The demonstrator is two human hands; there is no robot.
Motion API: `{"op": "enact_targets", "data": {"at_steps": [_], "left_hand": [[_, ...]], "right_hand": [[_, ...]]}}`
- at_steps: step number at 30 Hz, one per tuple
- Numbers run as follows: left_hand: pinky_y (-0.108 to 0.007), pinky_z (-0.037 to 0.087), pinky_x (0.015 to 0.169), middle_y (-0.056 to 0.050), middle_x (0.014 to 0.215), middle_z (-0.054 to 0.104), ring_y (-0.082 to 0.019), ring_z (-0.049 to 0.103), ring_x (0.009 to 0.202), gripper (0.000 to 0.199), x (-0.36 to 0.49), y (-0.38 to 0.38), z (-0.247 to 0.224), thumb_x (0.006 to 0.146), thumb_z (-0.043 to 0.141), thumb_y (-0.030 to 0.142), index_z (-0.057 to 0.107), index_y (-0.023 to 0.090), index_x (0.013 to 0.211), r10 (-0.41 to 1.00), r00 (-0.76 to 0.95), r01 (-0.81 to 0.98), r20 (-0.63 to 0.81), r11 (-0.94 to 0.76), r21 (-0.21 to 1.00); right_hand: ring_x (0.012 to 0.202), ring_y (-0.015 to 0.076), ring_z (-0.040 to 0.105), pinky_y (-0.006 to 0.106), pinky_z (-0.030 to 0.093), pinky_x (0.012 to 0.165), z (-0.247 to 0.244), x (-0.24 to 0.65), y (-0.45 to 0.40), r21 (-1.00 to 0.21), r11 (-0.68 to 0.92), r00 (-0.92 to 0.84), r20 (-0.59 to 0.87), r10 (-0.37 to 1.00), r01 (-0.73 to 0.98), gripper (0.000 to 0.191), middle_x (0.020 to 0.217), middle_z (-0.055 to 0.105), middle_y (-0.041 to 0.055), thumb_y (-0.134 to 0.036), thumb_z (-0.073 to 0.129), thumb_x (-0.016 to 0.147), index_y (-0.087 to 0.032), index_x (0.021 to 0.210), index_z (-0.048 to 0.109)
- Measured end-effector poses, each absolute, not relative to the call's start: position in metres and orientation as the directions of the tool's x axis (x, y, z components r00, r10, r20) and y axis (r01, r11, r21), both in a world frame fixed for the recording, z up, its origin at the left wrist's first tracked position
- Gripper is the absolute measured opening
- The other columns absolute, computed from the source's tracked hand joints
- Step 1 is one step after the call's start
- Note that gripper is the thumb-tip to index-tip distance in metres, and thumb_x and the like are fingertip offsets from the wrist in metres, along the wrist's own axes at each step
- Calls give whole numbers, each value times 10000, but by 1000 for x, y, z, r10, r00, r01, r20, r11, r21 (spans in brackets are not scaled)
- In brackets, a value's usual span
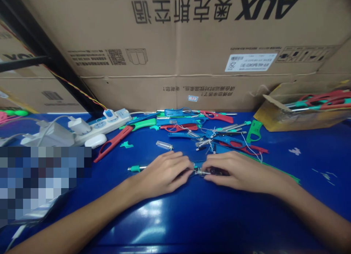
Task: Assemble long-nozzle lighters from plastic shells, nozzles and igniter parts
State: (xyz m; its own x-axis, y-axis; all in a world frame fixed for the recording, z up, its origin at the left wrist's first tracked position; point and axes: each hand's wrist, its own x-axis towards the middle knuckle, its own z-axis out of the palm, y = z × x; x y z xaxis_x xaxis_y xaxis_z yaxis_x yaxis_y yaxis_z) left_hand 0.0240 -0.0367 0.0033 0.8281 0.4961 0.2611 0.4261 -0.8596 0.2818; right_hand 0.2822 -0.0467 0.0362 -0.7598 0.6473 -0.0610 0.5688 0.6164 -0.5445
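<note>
My left hand (pixel 168 171) is closed over a stick lighter's metal tube (pixel 142 168), which pokes out to the left with a teal end. Its thumb and fingertips pinch together at the right. Close by, my right hand (pixel 233 171) is closed on a small dark and clear lighter part (pixel 216 171), partly hidden by the fingers. Small metal and teal bits (pixel 196 170) show between the two hands. Just beyond them lie a clear lighter tank (pixel 164 145) and a pile of blue, red and green lighter casings (pixel 189 118), with thin white wires among them.
A white power strip (pixel 101 127) with plugs and a white earbud-like case (pixel 95 141) sit at the left. An open carton (pixel 301 118) of red lighters stands back right. A large cardboard box (pixel 175 63) walls off the blue table (pixel 175 224). A pixelated area covers the left.
</note>
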Motion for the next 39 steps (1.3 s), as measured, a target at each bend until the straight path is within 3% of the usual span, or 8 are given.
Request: {"op": "enact_targets", "data": {"at_steps": [10, 39], "left_hand": [[-342, 456, 878, -20, 882, 609, -152, 552, 790, 241, 24, -37, 4, 1052, 378, 270, 603, 185, 1036, 498, 833, 430, 243, -858, 281], [-344, 456, 896, -21, 889, 620, -152, 563, 804, 235, 24, -37, 3, 1049, 388, 268, 605, 183, 1020, 502, 831, 434, 240, -855, 285]], "right_hand": [[980, 170, 637, 282, 446, 827, 34, 285, -47, -517, 608, -744, -87, 663, 602, 290, 1105, 688, 5, -464, 502, 996, -273, 1169, 635], [901, 161, 636, 285, 456, 779, 35, 283, -47, -543, 613, -745, -36, 666, 574, 259, 1040, 695, 14, -408, 494, 1000, -251, 1128, 656]]}}
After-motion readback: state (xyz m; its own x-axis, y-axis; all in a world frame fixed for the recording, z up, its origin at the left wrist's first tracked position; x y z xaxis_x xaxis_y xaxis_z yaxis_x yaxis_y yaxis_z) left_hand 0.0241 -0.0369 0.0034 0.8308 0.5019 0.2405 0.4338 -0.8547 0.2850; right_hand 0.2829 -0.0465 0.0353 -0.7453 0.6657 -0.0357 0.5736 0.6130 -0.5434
